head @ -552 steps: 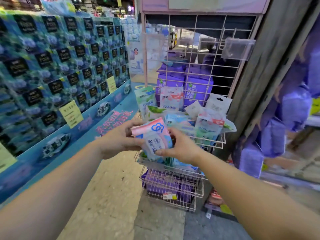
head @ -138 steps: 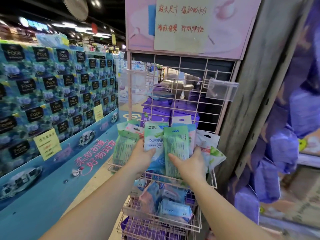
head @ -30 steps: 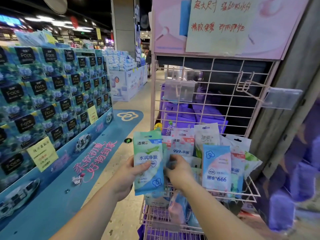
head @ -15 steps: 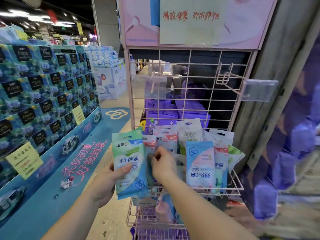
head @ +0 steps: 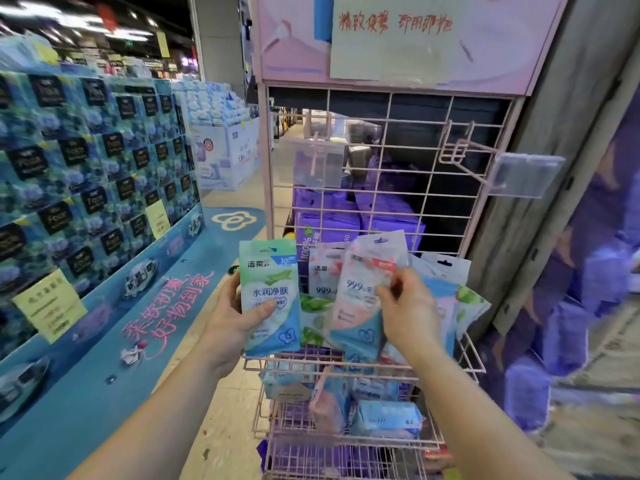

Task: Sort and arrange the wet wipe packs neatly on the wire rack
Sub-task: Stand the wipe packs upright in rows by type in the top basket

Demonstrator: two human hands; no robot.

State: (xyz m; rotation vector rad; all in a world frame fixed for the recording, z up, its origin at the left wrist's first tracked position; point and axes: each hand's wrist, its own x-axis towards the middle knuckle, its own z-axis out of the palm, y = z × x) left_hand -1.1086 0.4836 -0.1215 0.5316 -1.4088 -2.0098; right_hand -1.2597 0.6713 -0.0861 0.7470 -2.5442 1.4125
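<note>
My left hand grips a green and blue wet wipe pack upright at the left end of the pink wire rack's upper basket. My right hand pinches a pink and white "999" pack, lifted and tilted in front of the other packs. A second pink "999" pack stands behind, between the two held ones. A blue pack and green-patterned packs lean at the right, partly hidden by my right hand.
The lower basket holds loose blue packs and a pink one. Clear price tag holders stick out from the wire grid on hooks. A wall of blue tissue boxes runs along the left; purple packages are stacked behind the rack.
My right hand has pulled a pink "999" pack up out of the basket and holds it tilted. The left hand keeps the green pack in about the same place.
</note>
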